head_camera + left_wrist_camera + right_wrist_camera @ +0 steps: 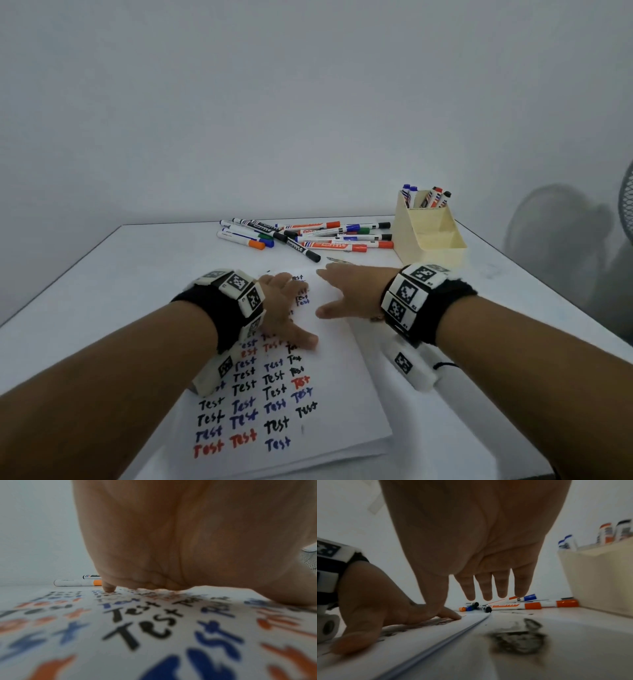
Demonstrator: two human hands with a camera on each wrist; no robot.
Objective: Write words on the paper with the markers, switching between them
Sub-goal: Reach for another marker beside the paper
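While the left hand [286,308] presses flat on the paper [342,394], fingers spread and straight over the rows of handwritten "Test", the right hand [349,294] hovers just to its right with fingers extended and apart, holding nothing. From the right wrist view those fingers [488,588] point toward the far side of the table, above the sheet's right edge and clear of it. Words in black, blue and red-orange fill the left and middle of the paper, which lies near the person on the white table [102,291]. Loose markers [308,236], capped in orange, blue, green and black, lie in a heap at the far side of the table, just beyond the sheet. To their right stands a cream desk organizer [428,236] with a few more markers [426,197] upright in its far compartment. Dark ink smudges [518,639] mark the tabletop right of the paper. Both wrists carry black bands with coded tags.
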